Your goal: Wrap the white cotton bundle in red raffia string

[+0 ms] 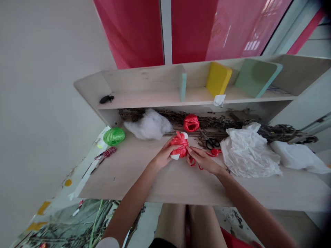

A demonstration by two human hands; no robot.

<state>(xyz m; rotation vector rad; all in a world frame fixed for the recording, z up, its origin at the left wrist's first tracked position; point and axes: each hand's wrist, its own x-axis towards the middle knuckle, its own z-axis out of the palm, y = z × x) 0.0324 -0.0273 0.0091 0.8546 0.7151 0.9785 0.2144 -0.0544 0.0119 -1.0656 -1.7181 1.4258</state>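
Over the middle of the desk, my left hand point(165, 152) is closed around a white piece wrapped in red plastic ribbon point(180, 144); white shows at its top and bottom ends. My right hand point(201, 159) pinches the red ribbon point(191, 161) at the right side of the wrapped piece, and a loose strand hangs below the fingers. Behind them sits a ball of red ribbon point(191, 123). Black-handled scissors point(212, 143) lie to its right, beside a small red bundle point(214, 152). The fingertips of my right hand are partly hidden by the ribbon.
White stuffing point(150, 124) and a green ribbon ball point(114, 136) lie left, near a red-and-white cord bundle point(109, 152). Crumpled white plastic bags point(250, 151) lie right. Dried stems point(219, 121) run along the back under a shelf point(150, 100) with a yellow divider point(218, 78).
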